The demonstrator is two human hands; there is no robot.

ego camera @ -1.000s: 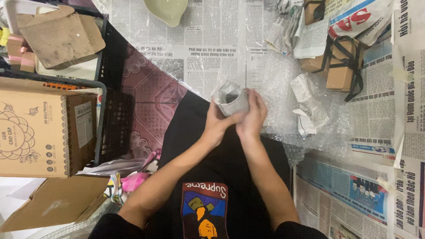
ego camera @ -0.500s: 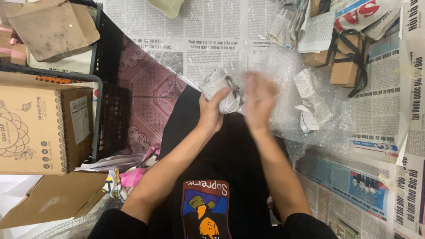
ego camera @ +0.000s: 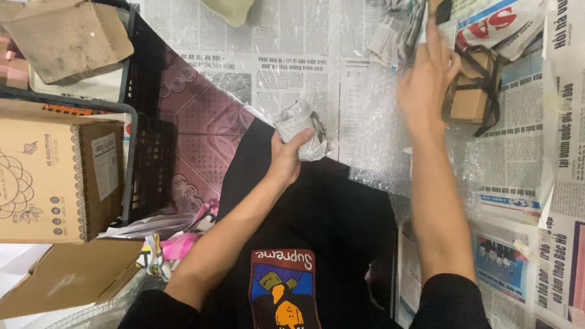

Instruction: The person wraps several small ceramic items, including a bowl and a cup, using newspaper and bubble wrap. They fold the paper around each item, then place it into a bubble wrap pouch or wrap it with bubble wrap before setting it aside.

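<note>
My left hand [ego camera: 286, 155] grips a small bundle wrapped in newspaper [ego camera: 300, 128], held just above my lap over the edge of a clear bubble-wrap sheet [ego camera: 381, 143]. My right hand [ego camera: 426, 76] is stretched out far to the upper right with its fingers apart. It hovers over the bubble wrap beside a small cardboard box bound with black straps [ego camera: 472, 91], and it holds nothing. A crumpled wad of newspaper [ego camera: 390, 39] lies just left of its fingertips.
Newspaper sheets [ego camera: 274, 67] cover the floor ahead and to the right. A black plastic crate [ego camera: 143, 152] and a brown carton [ego camera: 58, 180] stand at the left, with flattened cardboard [ego camera: 67, 280] below. A pale green object [ego camera: 228, 9] sits at the top edge.
Both hands were together on the wrapped bundle. Now my right hand has let go and reached up to the right toward the strapped box, while the left alone keeps the bundle.
</note>
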